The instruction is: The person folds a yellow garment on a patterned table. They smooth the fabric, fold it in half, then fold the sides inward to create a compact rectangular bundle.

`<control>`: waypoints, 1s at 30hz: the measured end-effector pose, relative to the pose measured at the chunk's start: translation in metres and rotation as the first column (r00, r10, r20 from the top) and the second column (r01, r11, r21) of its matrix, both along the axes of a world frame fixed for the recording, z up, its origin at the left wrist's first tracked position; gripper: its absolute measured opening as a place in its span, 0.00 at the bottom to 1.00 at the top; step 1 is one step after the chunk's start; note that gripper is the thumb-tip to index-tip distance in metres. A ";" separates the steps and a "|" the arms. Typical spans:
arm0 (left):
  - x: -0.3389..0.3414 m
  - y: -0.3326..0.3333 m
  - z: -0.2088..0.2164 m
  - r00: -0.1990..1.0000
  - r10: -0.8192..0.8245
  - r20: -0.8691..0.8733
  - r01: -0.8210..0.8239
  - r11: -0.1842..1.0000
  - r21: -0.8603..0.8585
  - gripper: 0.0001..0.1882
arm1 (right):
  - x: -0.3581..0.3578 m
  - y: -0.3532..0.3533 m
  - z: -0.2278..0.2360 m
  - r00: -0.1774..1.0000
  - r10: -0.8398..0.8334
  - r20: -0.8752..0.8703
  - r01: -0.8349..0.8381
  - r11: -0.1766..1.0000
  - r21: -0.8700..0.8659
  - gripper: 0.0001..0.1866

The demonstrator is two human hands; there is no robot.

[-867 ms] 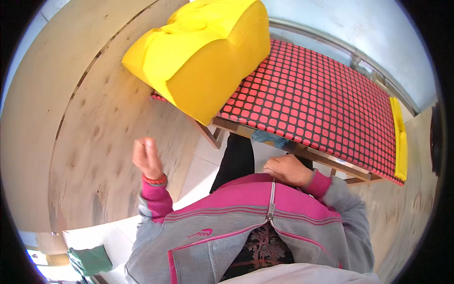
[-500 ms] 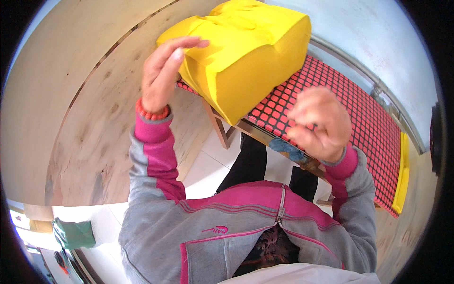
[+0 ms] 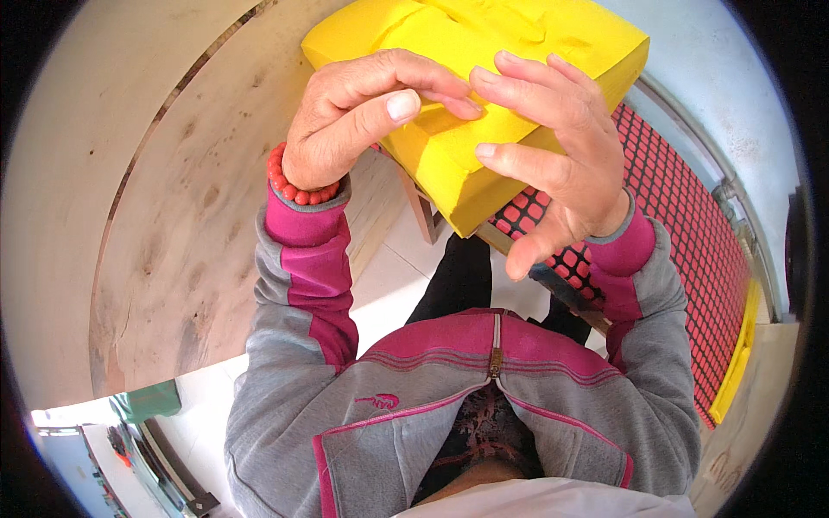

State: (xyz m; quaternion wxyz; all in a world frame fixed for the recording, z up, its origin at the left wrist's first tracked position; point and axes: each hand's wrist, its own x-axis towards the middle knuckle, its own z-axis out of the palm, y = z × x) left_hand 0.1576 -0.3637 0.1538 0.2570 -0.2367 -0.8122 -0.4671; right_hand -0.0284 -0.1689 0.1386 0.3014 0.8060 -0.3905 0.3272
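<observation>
A yellow boxy fabric bag (image 3: 484, 30) lies in front of me on a red-and-black checked cover (image 3: 669, 216), its top creased and sagging. My left hand (image 3: 345, 116), with a red bead bracelet at the wrist, is over the bag's near left part, fingers stretched and thumb apart. To its right, my right hand (image 3: 570, 151) is spread wide above the bag's near right side, palm partly turned to the left. Neither hand holds anything. Whether the fingertips touch the fabric I cannot tell. Both hands hide part of the bag's near face.
A large pale wooden board (image 3: 181, 224) stands along the left. A strip of yellow material (image 3: 738, 354) lies at the cover's right end. Behind the cover a metal pipe (image 3: 734, 186) runs along the wall. A green item (image 3: 151, 401) is at the lower left.
The bag looks flatter and sits further right in view. My right hand has gone from curled to spread and moved up toward the left hand; my left hand has shifted right.
</observation>
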 end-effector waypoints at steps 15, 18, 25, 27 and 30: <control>0.003 0.001 -0.006 0.998 0.055 0.032 -0.056 0.998 0.019 0.22 | 0.008 -0.008 -0.009 0.992 -0.110 0.060 0.110 0.994 -0.002 0.42; 0.003 0.003 -0.006 0.997 0.060 0.048 -0.062 0.997 0.044 0.22 | 0.008 -0.008 -0.009 0.993 -0.088 0.078 0.090 0.996 -0.013 0.41; 0.004 0.005 -0.004 0.995 0.046 0.088 -0.054 0.994 0.094 0.22 | 0.009 -0.008 -0.010 0.991 -0.096 0.092 0.100 0.994 -0.036 0.38; 0.003 0.007 -0.003 0.994 0.064 0.083 -0.072 0.994 0.088 0.22 | 0.010 -0.010 -0.011 0.989 -0.077 0.129 0.086 0.994 -0.062 0.37; 0.004 0.012 -0.001 0.991 0.100 0.091 -0.110 0.988 0.105 0.21 | 0.011 -0.011 -0.010 0.985 -0.028 0.171 0.046 0.994 -0.099 0.36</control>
